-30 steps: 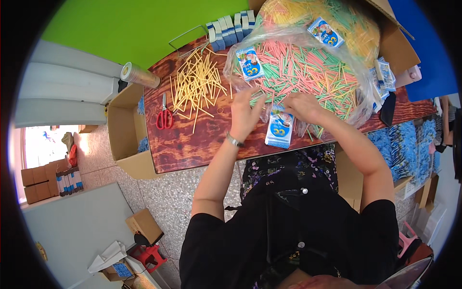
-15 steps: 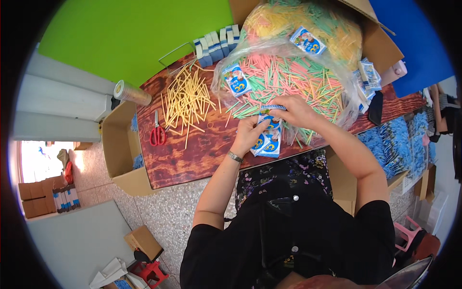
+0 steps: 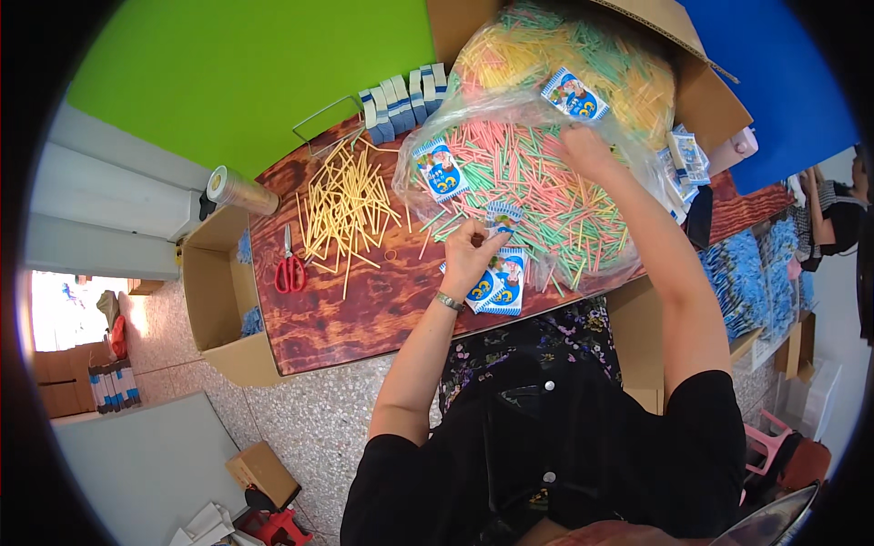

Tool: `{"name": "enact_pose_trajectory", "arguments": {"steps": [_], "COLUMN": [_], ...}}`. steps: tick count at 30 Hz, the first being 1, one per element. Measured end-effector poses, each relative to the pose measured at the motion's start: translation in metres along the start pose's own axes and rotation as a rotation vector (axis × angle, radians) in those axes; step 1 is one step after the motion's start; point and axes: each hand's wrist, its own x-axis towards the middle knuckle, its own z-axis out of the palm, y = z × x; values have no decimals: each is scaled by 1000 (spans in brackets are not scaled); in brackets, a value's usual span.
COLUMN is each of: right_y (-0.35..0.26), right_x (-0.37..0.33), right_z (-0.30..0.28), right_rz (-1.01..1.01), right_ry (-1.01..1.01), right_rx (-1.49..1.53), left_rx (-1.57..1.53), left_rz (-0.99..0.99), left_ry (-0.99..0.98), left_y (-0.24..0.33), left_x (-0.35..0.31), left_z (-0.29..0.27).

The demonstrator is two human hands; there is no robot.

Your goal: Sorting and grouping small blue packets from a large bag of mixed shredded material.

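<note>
My left hand [image 3: 468, 258] pinches a small blue-and-white printed packet [image 3: 503, 217] upright over the table's near side. Just below it, other packets of the same kind [image 3: 510, 284] lie overlapping near the table edge. My right hand [image 3: 587, 151] is over the far part of a heap of pink, green and yellow sticks [image 3: 546, 196] in a clear plastic bag; its fingertips point down and are mostly hidden. Right beyond that hand lies another packet [image 3: 575, 94]. One more packet [image 3: 440, 170] rests on the heap's left side.
Loose pale yellow sticks [image 3: 350, 205] and red-handled scissors [image 3: 290, 268] lie on the left of the wooden table [image 3: 346, 318]. Blue-and-white bundles [image 3: 401, 100] stand at the back. Packets [image 3: 685, 164] and a dark flat object [image 3: 699, 217] are at the right. An open carton [image 3: 214, 282] adjoins the left edge.
My right hand has left the packet in my left hand and moved away over the stick heap. The left hand keeps its hold. The whole view has shifted slightly.
</note>
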Motion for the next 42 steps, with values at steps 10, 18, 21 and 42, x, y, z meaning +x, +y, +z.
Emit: {"name": "enact_pose_trajectory", "arguments": {"steps": [10, 18, 21, 42], "right_y": [-15, -4, -2, -130], "right_x": [9, 5, -3, -14], "right_z": [3, -22, -41, -140], "right_rz": [26, -92, -10, -474], "right_ry": [-320, -355, -350, -683], "right_rx": [-170, -146, 463, -237], "left_rx": [-109, -88, -135, 442], "left_rz": [-37, -10, -89, 560], "left_ry": [22, 33, 42, 258], "left_y": [18, 7, 18, 27], "left_x": [2, 2, 2, 14], "left_z": [0, 1, 1, 3]}}
